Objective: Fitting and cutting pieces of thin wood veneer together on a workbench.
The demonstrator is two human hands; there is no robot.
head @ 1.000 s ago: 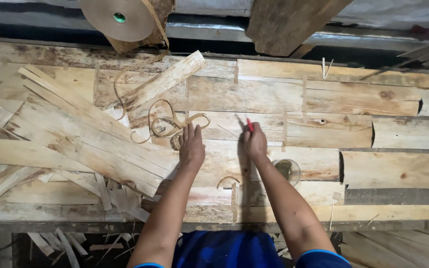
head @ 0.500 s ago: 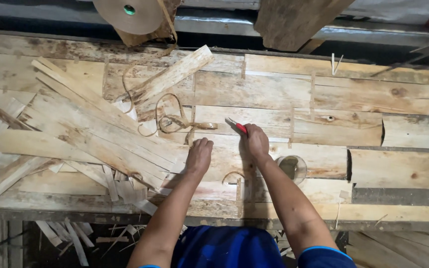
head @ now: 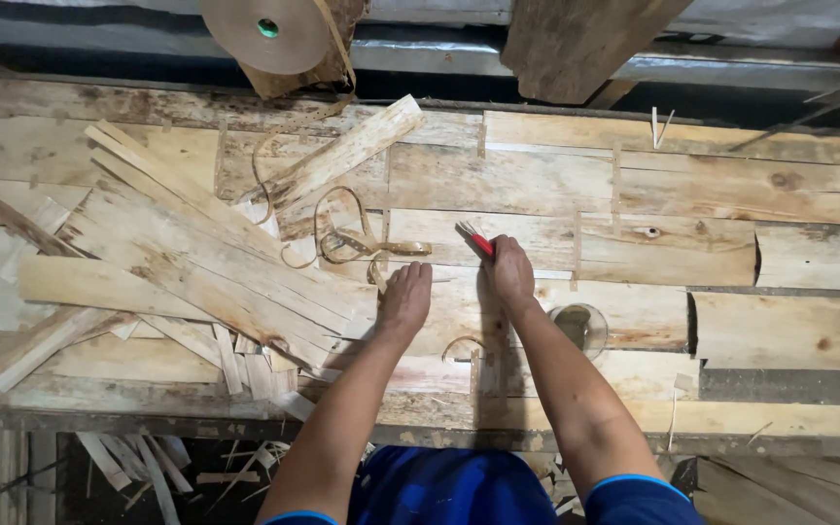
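My right hand grips a small red-handled tool whose tip points up and left over a pale wood veneer sheet. My left hand lies flat, palm down, on the veneer just left of it, fingers together. Curled strips of brown paper tape lie right above my left hand. Both forearms reach in from the bottom edge.
A heap of loose veneer strips covers the left of the wooden workbench. A brown tape roll hangs at the top. A round clear container sits by my right forearm. Scraps lie on the floor below.
My left hand has slid down towards me, away from the tape curls. The right hand with the red tool stays about where it was; the view has shifted slightly.
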